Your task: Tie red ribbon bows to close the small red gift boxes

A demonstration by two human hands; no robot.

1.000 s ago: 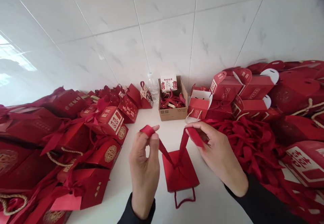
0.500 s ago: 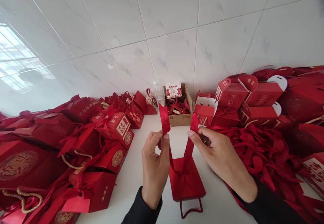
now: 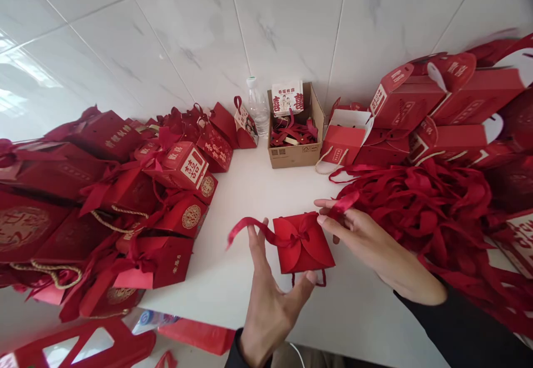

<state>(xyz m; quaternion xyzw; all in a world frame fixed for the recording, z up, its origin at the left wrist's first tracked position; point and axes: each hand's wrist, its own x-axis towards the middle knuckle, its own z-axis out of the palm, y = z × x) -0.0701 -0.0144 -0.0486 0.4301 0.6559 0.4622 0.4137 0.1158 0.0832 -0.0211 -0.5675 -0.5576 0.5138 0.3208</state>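
A small red petal-top gift box (image 3: 303, 243) sits on the white table (image 3: 250, 201) just in front of me, with a red ribbon (image 3: 245, 227) knotted at its middle. My left hand (image 3: 270, 296) is open, fingers spread, against the box's left side with one ribbon end curling over its fingertips. My right hand (image 3: 358, 235) is to the right of the box and pinches the other ribbon end between thumb and forefinger.
Finished red gift boxes (image 3: 183, 171) crowd the left side. A heap of loose red ribbons (image 3: 420, 201) and stacked red cartons (image 3: 416, 107) fill the right. A cardboard box (image 3: 296, 135) and a plastic bottle (image 3: 258, 107) stand against the tiled wall. The table's front edge (image 3: 195, 307) is near.
Both hands came down from holding the ribbon ends up above the box. My left hand opened and let its end fall loose. The view tilted downward, showing the table edge.
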